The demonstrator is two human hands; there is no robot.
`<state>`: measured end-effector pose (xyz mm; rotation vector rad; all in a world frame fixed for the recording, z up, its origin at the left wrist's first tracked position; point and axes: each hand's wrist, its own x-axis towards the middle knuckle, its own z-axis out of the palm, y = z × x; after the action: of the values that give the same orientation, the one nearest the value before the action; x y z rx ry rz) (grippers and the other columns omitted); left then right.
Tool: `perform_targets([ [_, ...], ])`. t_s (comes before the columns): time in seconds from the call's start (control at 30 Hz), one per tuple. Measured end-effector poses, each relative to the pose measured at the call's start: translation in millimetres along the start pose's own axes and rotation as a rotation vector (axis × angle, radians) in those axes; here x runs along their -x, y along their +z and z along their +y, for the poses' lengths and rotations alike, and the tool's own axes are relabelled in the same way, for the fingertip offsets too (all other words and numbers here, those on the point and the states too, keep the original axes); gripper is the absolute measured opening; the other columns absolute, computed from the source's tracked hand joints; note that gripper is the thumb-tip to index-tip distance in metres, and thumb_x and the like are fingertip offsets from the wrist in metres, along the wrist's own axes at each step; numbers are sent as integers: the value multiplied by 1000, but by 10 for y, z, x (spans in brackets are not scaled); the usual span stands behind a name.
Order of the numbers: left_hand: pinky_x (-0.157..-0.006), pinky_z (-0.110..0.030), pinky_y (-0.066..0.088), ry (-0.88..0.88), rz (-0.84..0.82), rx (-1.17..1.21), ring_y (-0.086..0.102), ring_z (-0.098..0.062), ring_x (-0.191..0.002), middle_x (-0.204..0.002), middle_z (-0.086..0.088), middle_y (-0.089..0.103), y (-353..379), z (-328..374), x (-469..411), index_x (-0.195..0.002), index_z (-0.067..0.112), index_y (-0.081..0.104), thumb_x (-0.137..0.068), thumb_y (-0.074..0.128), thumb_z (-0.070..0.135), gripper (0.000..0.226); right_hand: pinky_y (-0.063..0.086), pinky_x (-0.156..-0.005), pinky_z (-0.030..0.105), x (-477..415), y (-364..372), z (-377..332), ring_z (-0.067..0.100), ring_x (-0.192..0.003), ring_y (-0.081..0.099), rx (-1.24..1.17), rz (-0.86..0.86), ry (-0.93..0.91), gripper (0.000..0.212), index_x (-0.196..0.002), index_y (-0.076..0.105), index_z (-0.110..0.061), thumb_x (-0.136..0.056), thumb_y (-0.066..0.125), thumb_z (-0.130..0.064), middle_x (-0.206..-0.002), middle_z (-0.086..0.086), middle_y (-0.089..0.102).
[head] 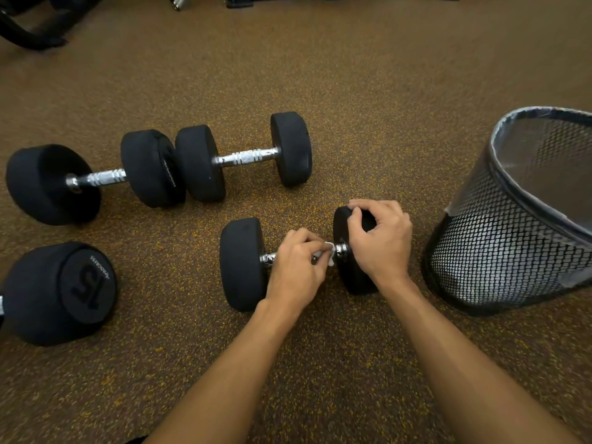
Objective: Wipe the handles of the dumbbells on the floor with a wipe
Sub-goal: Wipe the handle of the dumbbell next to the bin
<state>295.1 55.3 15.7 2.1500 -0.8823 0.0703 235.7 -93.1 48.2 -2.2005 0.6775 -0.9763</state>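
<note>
Your white wipe, mostly hidden under the curled fingers of your left hand, was clamped round the chrome handle of the lower-centre dumbbell, while your right hand gripped its round black head, beside a mesh bin cut off at right.

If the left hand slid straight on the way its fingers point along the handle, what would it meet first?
Most likely the near dumbbell's right head, which the right hand grips. The left hand, pinching the wipe, is close beside it, though depth is unclear.
</note>
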Motion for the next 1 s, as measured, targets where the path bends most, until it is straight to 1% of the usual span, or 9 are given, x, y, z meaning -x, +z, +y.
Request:
perform_targets([
  [0.17,-88,-34,50,1,-50,-8,57,-17,-101,-102,3,68,124,98,-88,-107,14,84,-95,78,22,16,50,-99,47,-17,7,-8,12,-103,66,0,-9,7,21,-99,82,-25,-93,62,-26,-101,-14,78],
  [0.3,-89,-33,52,27,-2,-6,59,-14,-101,-102,5,70,77,-24,-5,-105,15,84,-92,81,21,15,49,-99,46,-3,0,-3,12,-102,65,6,0,4,19,-100,82,-25,-93,64,-25,-101,-14,77],
  [0.4,-90,-33,50,-18,21,-4,60,-16,-100,-101,5,71,92,-12,-28,-103,17,85,-91,82,22,13,51,-97,48,6,2,-12,17,-99,67,-3,27,-7,17,-98,82,-24,-92,66,-22,-99,-12,77],
  [0.53,-95,-41,53,-37,-63,14,65,-19,-103,-106,2,75,138,76,-122,-102,18,85,-93,79,23,12,52,-96,51,2,7,-4,17,-100,68,2,27,-9,18,-98,82,-24,-91,66,-22,-99,-12,77],
  [0.6,-100,-36,53,-116,-122,61,68,-15,-105,-110,5,78,97,91,-178,-107,23,84,-95,77,26,15,52,-97,51,-6,12,-3,16,-101,67,1,19,0,18,-98,82,-24,-91,66,-22,-100,-12,77],
  [0.67,-101,-26,47,-234,-219,84,66,-13,-106,-113,6,79,22,99,-255,-114,29,83,-98,73,32,19,51,-98,49,-10,13,-5,15,-101,67,1,15,5,18,-98,82,-24,-91,66,-22,-100,-13,77],
  [0.8,-103,-32,49,-309,-411,41,62,-18,-115,-120,0,75,-107,53,-426,-120,34,79,-103,66,33,22,48,-99,44,-4,10,7,13,-103,66,0,2,-2,18,-99,82,-25,-92,66,-22,-102,-13,78],
  [0.87,-103,-34,47,-334,-436,12,56,-17,-116,-122,0,72,-147,28,-455,-121,33,78,-104,65,33,22,48,-99,43,-2,12,13,13,-103,66,4,1,-8,19,-101,82,-24,-93,65,-23,-102,-13,78],
  [1.0,-102,-38,53,-321,-411,-39,63,-22,-113,-118,-3,74,-114,101,-465,-119,30,79,-102,66,30,22,47,-98,40,2,15,26,12,-103,65,13,9,-15,20,-101,82,-23,-93,64,-24,-104,-13,78],
])
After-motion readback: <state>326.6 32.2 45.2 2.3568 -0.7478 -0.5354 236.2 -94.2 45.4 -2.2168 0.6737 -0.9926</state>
